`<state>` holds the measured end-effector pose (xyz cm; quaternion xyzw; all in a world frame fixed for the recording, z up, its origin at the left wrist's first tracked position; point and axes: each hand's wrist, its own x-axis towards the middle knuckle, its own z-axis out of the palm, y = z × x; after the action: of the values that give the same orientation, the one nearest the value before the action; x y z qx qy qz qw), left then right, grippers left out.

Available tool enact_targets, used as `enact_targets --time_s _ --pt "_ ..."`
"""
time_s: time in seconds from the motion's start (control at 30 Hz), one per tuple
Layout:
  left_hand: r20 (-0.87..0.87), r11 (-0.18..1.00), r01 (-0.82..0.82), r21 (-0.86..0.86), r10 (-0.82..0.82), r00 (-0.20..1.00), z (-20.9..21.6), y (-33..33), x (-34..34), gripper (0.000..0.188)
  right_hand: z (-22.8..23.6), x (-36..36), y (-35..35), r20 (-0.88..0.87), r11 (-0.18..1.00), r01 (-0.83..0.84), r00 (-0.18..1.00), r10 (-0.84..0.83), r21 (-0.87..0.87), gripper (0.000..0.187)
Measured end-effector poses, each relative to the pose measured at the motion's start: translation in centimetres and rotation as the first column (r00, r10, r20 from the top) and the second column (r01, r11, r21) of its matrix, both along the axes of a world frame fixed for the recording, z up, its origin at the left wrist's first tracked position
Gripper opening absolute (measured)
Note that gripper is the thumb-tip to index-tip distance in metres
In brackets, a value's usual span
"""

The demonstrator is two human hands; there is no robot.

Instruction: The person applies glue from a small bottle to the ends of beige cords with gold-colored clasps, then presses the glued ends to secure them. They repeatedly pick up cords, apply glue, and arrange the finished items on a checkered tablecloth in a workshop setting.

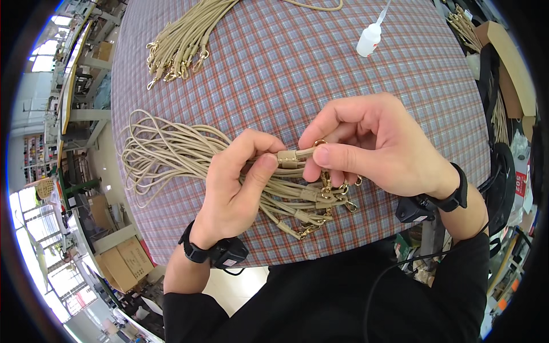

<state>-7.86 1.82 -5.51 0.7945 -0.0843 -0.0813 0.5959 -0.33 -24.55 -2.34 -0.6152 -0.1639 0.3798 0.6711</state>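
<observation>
Between my two hands is the end of a beige cord strap (287, 158) with a short stitched sleeve around it. My left hand (237, 177) pinches the cord at the sleeve's left side, thumb against forefinger. On the other side, my right hand (366, 146) grips the cord end by its gold metal ring (320, 143), thumb in front and the fingers curled behind. Beneath both hands lies a bundle of like cord straps (171, 154), looped at the left. Their gold clasps (350, 204) gather below my right hand; part of the bundle is hidden by my hands.
A second bundle of beige cords with gold clasps (186, 51) rests at the far left of the plaid-covered table (269, 74). A white squeeze bottle with a thin nozzle (369, 40) stands far right. Cardboard boxes (128, 263) sit beyond the table's left edge.
</observation>
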Motion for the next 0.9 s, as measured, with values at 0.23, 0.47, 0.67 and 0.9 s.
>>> enact_targets --time_s 0.23,0.47,0.67,0.9 --pt "-0.046 1.000 0.004 -0.028 -0.005 0.999 0.2 0.3 -0.2 0.011 0.3 -0.3 0.3 -0.029 0.997 0.042 0.999 -0.044 -0.062 0.016" --pt "-0.097 0.994 -0.046 -0.097 0.036 0.995 0.3 -0.3 -0.6 0.014 0.1 -0.3 0.4 -0.043 0.997 0.033 0.998 -0.036 -0.062 0.018" --pt "-0.053 0.991 -0.077 -0.109 0.072 0.996 0.3 -1.0 -0.7 0.014 -0.5 -0.2 0.3 -0.163 0.999 0.051 0.985 -0.048 0.016 0.019" --pt "-0.013 0.989 -0.113 -0.098 0.112 0.994 -0.5 -1.1 -0.7 0.014 -1.2 -0.7 0.7 -0.202 0.993 0.100 0.976 -0.084 0.070 0.022"
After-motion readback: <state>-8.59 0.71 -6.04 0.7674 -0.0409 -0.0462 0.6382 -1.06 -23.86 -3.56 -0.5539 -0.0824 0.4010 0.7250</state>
